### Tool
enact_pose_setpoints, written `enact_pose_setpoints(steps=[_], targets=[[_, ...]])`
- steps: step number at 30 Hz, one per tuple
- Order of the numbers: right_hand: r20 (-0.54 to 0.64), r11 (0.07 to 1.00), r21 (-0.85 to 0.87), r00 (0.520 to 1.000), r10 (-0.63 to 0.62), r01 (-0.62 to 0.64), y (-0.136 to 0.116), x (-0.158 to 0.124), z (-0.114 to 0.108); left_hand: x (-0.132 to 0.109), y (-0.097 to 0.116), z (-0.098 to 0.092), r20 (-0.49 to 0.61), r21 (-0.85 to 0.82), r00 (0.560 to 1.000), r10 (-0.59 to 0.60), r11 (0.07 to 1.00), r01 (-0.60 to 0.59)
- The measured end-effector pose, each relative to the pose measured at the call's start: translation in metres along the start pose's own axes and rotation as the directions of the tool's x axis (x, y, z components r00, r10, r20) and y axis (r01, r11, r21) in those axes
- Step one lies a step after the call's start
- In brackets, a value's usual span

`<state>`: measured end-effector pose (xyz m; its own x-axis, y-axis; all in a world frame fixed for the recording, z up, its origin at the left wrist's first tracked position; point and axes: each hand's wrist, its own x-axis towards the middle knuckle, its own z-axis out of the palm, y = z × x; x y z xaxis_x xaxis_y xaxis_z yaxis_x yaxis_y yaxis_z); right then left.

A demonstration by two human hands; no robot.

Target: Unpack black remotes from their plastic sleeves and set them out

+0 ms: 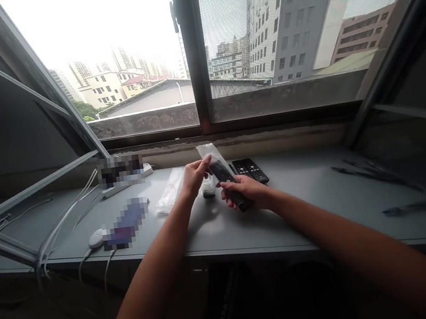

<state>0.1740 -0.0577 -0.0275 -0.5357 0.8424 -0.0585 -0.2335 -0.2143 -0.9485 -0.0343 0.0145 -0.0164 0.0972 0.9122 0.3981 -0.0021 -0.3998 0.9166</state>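
Observation:
My right hand (246, 190) is wrapped round the lower end of a black remote control (237, 199), which tilts up and away to the left. The upper part of the remote lies inside a clear plastic sleeve (210, 151). With thumb and fingers, my left hand (197, 176) pinches the sleeve's edge near its upper end. Just beyond my right hand, black remote controls (251, 169) with pale buttons lie side by side on the table. Below my left fingers is a small dark-ended object (208, 190) in clear wrapping, its kind unclear.
Left of my hands, clear plastic sleeves (168, 192) lie stacked on the grey table (222, 231). Farther left are a blurred-out phone-like object (125, 224), a white round charger (97, 238), a power strip (127, 181) and cables. Dark cables (376, 177) and a pen-like object (411, 207) lie right.

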Motion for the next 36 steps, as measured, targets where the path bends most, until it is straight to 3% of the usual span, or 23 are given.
enact_pose_setpoints(steps=[6,14,21,31,36], targets=[[-0.019,1.0,0.01,1.0,-0.004,0.004,-0.002,-0.0007,0.0004,-0.0013,-0.0002,0.0018,0.091,0.039,0.996,-0.017,0.999,0.014],[-0.023,0.999,-0.04,1.0,-0.009,0.008,-0.0023,-0.0018,0.0031,-0.0003,-0.0009,0.0002,-0.025,0.057,0.998,0.052,0.997,-0.05],[-0.033,0.998,-0.05,0.999,-0.029,0.027,-0.002,-0.0015,0.0032,-0.0032,0.0009,0.003,0.142,0.102,0.99,-0.018,0.995,0.003],[-0.017,0.997,-0.066,0.999,-0.041,0.04,-0.0042,-0.0038,0.0044,-0.0026,0.0058,0.004,-0.051,0.066,0.997,0.064,0.996,-0.06],[-0.019,0.996,-0.074,0.999,-0.051,0.049,0.0,-0.0005,-0.0008,-0.0032,0.0042,0.0034,0.085,0.07,0.996,-0.017,0.998,0.011]])
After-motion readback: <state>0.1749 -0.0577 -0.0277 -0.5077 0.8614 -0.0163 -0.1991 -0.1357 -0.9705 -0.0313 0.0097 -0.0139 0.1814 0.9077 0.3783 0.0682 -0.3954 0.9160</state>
